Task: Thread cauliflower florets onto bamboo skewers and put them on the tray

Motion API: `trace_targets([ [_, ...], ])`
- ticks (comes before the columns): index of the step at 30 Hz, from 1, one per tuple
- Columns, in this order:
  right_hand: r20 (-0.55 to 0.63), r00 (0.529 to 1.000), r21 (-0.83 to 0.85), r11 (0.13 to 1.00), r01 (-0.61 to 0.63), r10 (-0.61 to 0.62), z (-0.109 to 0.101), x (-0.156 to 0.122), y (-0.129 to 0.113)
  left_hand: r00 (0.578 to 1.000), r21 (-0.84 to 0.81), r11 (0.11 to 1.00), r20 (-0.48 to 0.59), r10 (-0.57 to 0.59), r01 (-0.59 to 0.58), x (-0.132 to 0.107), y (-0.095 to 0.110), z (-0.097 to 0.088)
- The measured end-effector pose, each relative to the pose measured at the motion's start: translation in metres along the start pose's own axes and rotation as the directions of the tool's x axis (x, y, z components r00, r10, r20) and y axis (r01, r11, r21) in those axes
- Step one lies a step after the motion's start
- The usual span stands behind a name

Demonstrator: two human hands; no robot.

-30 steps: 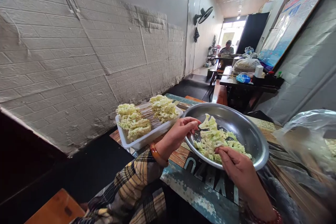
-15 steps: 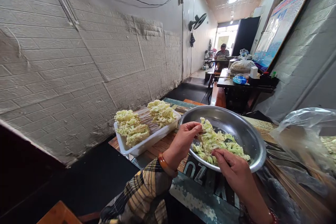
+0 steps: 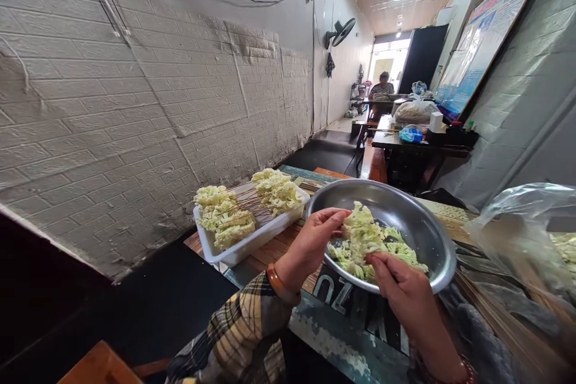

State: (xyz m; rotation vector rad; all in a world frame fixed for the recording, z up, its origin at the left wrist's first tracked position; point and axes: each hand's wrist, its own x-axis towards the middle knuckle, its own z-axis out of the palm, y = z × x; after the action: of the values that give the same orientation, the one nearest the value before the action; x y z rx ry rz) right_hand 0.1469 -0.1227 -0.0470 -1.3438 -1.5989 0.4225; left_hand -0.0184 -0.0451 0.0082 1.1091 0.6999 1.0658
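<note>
Over a wide steel basin [image 3: 425, 231], both hands hold a cluster of pale cauliflower [image 3: 361, 231]. My left hand [image 3: 321, 233] has its thumb and fingers pinched at the cluster's upper left side. At the lower right end, my right hand [image 3: 400, 282] grips it with thumb and fingers closed. Whether a stick runs through the held cluster is hidden. More loose cauliflower pieces [image 3: 402, 251] lie in the basin beneath. Left of the basin, a white plastic tray [image 3: 238, 252] holds skewered cauliflower [image 3: 225, 216] at both ends, thin sticks lying between.
A clear plastic bag [image 3: 508, 216] with cauliflower stands at the right, beside a bundle of thin sticks [image 3: 504, 318]. A brick-patterned wall [image 3: 148, 132] runs along the left. Farther back, a dark table [image 3: 391, 141] carries bags, and a person [image 3: 382, 87] sits beyond.
The held cauliflower has shifted slightly right and stands a little more upright. My left fingers have moved slightly at its edge; my right hand keeps its grip, a touch farther right.
</note>
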Motion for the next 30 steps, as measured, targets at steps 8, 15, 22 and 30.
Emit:
trace_targets([
  [8,0.045,0.996,0.079,0.994,-0.081,0.078,-0.001,-0.001,0.001,0.997,-0.090,0.993,0.031,-0.072,0.074,-0.002,-0.005,0.002],
  [15,-0.006,0.999,-0.043,0.998,0.053,-0.053,0.004,0.000,0.001,0.998,0.005,0.998,0.034,-0.057,0.057,0.002,-0.003,0.013],
  [22,0.006,0.991,-0.149,0.980,0.131,-0.131,0.010,-0.003,0.003,0.991,0.067,0.997,-0.123,0.042,-0.034,0.005,-0.017,0.020],
  [30,-0.009,1.000,-0.002,1.000,-0.003,0.003,0.000,0.002,-0.003,0.995,-0.011,0.996,-0.051,-0.085,0.085,0.004,-0.006,0.009],
])
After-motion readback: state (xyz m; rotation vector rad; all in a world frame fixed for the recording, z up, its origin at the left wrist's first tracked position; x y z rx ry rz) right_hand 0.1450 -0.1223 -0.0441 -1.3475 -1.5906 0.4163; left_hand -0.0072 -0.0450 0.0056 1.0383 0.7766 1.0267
